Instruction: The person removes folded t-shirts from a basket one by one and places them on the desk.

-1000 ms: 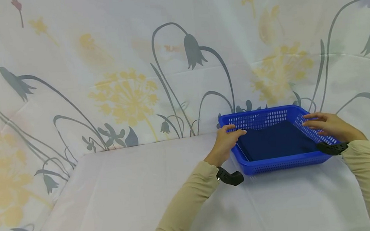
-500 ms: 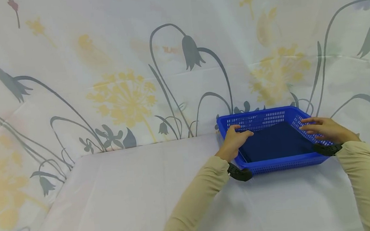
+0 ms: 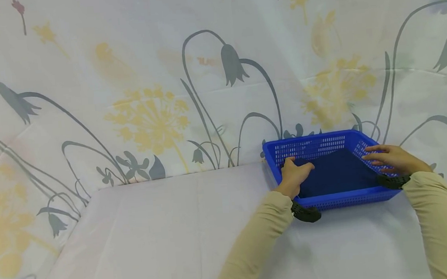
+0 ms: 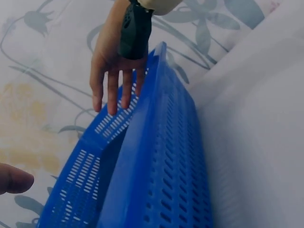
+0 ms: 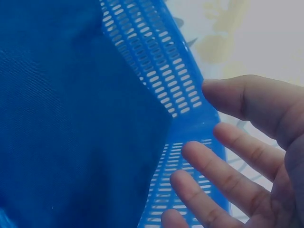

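A blue plastic basket [image 3: 342, 198] with slotted walls stands on the white table, and a dark navy cloth [image 3: 338, 170] lies flat inside it. My left hand [image 3: 294, 178] reaches over the basket's left side, thumb and index finger spread apart above the cloth's left part; its other fingers are hidden. At the right side, my right hand [image 3: 396, 160] hovers by the wall with fingers extended and parted. In the right wrist view, the fingers [image 5: 223, 175] of that hand overlap the slotted wall beside the cloth, holding nothing.
White table cover [image 3: 148, 237] spreads to the left and in front of the basket. Behind it rises a curtain [image 3: 142, 54] printed with grey and yellow flowers, close to the basket's back rim. Each wrist wears a black device [image 3: 306, 212].
My left hand has moved right, from the basket's left rim to over the cloth. The right hand has barely shifted. Basket and cloth look unmoved.
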Motion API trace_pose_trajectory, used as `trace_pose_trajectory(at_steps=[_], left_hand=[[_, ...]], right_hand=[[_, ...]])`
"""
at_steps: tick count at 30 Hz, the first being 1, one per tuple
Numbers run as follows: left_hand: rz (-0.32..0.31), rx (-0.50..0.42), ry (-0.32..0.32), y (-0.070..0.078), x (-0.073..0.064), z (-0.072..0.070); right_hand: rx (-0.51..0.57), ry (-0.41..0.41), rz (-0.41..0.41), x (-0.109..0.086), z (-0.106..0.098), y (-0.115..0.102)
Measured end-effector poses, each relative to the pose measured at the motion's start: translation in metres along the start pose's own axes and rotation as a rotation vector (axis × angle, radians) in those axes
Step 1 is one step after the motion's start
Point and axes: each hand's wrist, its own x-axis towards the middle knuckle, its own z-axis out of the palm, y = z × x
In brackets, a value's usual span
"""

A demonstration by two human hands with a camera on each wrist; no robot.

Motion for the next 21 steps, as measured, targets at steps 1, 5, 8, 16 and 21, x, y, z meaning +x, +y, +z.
trace_pose_trajectory(at_steps=[1,5,8,16,21], left_hand=[[-0.012,-0.001,0.006,-0.001,0.000,0.002],[-0.036,-0.029,0.034,-0.005,0.001,0.007],[-0.043,-0.036,0.057,-0.006,0.002,0.010],[-0.058,-0.059,0.064,-0.013,0.003,0.015],[-0.075,-0.078,0.062,-0.017,0.004,0.018]], right_hand=[[-0.002,0.003,0.002,0.000,0.000,0.000],[0.000,0.008,0.003,0.002,0.000,-0.001],[0.010,0.017,0.006,0.003,0.000,0.000],[-0.037,0.008,0.039,0.005,0.002,0.004],[-0.085,-0.052,0.051,0.006,0.004,0.006]])
